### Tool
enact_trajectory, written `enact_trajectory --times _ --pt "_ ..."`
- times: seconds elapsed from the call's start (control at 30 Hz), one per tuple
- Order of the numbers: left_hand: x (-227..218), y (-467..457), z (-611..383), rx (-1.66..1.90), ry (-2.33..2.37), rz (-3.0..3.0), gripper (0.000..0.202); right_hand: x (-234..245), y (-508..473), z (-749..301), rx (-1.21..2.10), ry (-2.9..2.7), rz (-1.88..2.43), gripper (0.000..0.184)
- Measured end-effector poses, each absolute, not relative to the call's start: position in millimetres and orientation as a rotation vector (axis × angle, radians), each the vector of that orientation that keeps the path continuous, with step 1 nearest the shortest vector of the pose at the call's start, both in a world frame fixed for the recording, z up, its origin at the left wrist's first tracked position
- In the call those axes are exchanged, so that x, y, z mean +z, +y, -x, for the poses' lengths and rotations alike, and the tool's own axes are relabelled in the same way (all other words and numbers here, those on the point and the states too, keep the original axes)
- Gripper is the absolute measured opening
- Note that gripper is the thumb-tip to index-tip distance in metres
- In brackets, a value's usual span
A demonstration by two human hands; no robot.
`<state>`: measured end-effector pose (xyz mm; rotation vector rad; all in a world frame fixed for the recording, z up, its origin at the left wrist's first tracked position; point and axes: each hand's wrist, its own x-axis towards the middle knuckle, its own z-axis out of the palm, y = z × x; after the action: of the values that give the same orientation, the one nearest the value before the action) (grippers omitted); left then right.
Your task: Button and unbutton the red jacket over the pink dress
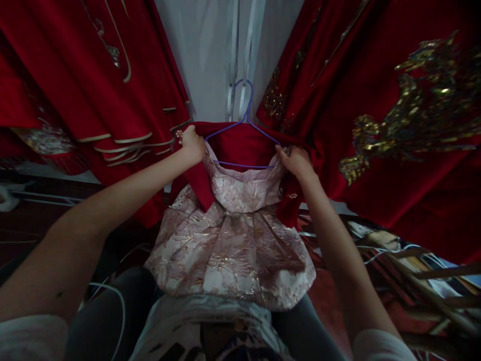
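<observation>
A pale pink dress [240,245] with a metallic floral pattern and a puffed skirt hangs in front of me on a purple wire hanger [246,118]. Behind and around its shoulders lies a small red jacket [240,138], with sleeves falling down both sides of the bodice. My left hand [193,145] is closed on the red jacket at the left shoulder, close to the hanger's end. At the opposite shoulder, my right hand [296,160] grips the jacket beside the dress strap, its thumb toward the hanger. The cloth inside both grips is partly hidden.
Red garments with light piping [128,138] hang at left, and a red garment with gold sequin embroidery [406,105] hangs at right. The hanger's hook meets a metal rail [237,60]. A white cable [122,311] crosses my leg; a cluttered rack [413,276] stands lower right.
</observation>
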<state>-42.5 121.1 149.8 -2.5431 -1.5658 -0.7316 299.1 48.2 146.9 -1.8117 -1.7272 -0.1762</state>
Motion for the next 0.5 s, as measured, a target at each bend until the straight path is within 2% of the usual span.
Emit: enact_trajectory --times 0.13,0.27,0.37,0.5 --pt "159.9 101.9 55.5 -0.521 -1.711 2.358 0.035 161.3 40.7 -328.7 0.192 -1.862 1.715 0.064" --pt "172.1 92.7 75.9 -0.408 -1.889 2.514 0.027 160.4 28.9 -341.4 0.626 -1.709 1.439 0.059" --pt "168.8 94.5 90.6 -0.676 -2.01 2.725 0.019 151.0 25.9 -340.6 0.579 -1.594 1.289 0.044" --pt "150.9 93.4 101.3 -1.161 -1.844 2.993 0.029 138.6 29.3 -339.6 0.387 -1.593 1.252 0.033"
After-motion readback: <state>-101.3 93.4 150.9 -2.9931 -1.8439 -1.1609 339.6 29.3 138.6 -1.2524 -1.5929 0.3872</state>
